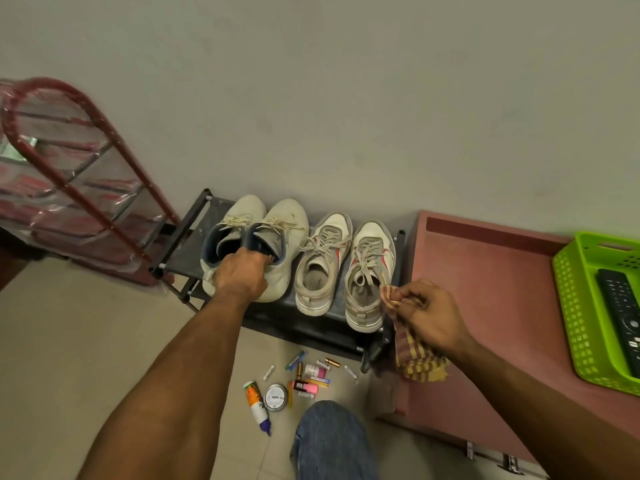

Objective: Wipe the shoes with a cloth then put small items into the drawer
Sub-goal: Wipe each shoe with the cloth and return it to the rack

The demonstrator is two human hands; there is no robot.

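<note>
Two pairs of shoes stand on a low black rack (pixel 187 244). My left hand (pixel 242 273) grips the collar of a cream high-top shoe (pixel 282 233), fingers tucked inside its opening, with its mate (pixel 235 220) at its left. To the right sits a grey-white pair with red stripes (pixel 325 261), (pixel 369 271). My right hand (pixel 429 315) pinches a red-and-yellow checked cloth (pixel 414 355), which hangs down beside the rack. Small items lie scattered on the floor: a glue bottle (pixel 256 405), a round tin (pixel 276 397), batteries and markers (pixel 311 375).
A pink cabinet top (pixel 491 306) at right carries a green basket (pixel 585 323) holding a remote (pixel 623 313); a drawer rail shows below it. A red plastic-wrapped rack (pixel 69 181) stands at left. My jeans-clad knee (pixel 329 441) is at the bottom, and the wall is behind.
</note>
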